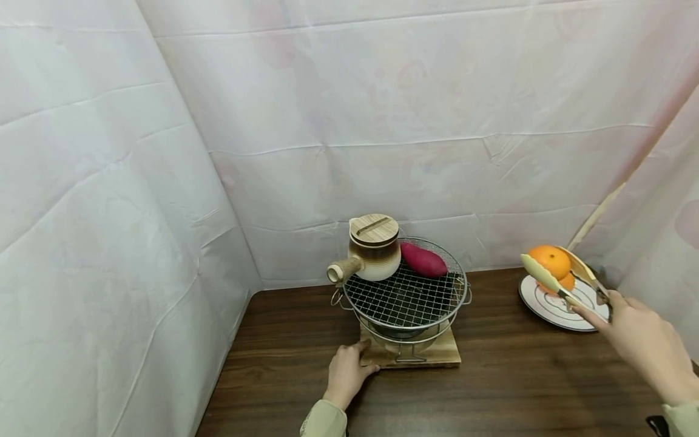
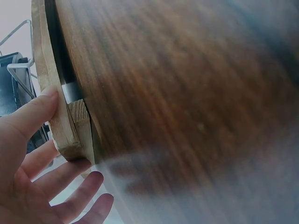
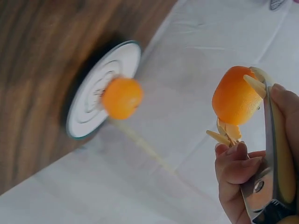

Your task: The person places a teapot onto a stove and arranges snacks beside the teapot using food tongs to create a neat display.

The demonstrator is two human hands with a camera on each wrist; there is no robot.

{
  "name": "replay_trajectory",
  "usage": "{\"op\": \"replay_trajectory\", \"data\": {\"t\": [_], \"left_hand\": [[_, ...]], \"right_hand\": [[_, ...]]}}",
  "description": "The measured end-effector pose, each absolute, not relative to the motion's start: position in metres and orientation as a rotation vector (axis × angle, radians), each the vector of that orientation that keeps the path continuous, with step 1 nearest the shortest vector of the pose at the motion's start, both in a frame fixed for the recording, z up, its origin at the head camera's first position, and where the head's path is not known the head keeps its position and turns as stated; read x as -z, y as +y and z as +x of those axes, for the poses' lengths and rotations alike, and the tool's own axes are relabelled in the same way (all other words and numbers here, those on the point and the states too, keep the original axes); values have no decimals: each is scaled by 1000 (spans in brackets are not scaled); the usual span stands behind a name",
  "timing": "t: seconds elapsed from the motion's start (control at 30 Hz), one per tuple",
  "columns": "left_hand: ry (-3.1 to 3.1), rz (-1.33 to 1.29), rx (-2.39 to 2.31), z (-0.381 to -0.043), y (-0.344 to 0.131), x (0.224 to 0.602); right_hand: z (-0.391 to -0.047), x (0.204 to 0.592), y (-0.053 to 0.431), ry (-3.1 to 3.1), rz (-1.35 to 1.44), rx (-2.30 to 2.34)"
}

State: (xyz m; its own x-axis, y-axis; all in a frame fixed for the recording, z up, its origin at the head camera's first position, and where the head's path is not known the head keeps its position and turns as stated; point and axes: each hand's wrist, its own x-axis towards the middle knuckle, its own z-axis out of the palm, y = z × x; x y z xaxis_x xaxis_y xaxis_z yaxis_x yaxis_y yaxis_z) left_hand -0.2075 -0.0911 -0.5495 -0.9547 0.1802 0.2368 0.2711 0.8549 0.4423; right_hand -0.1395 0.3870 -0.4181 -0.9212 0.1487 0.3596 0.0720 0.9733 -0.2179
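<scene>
Worktop (image 1: 284,352): dark wood grain. Left hand (image 1: 345,369) at the near left corner of a wooden board (image 1: 446,351), gripping it; thumb on the near edge, other fingers around the corner. Grill stand on the board, topped by a round wire grate (image 1: 404,303). On the grate's left side: lidded pot (image 1: 378,264), upright, stub handle pointing left and toward the near edge. Just beside it, right: magenta sweet potato (image 1: 425,261), lying on the mesh. Well apart, farther right: white plate (image 1: 537,306) bearing one orange (image 3: 122,98). Second orange (image 1: 551,261) held above the plate, pinched between the tips of tongs (image 1: 546,278). Right hand (image 1: 647,340) closed around the tongs' arms.
</scene>
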Motion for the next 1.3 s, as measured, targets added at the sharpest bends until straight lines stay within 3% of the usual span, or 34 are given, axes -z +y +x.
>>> {"op": "replay_trajectory", "data": {"t": [1.3], "left_hand": [[-2825,-351,709,-208,-91,549]], "right_hand": [[-129,359,259,-2616,278,-249]]}}
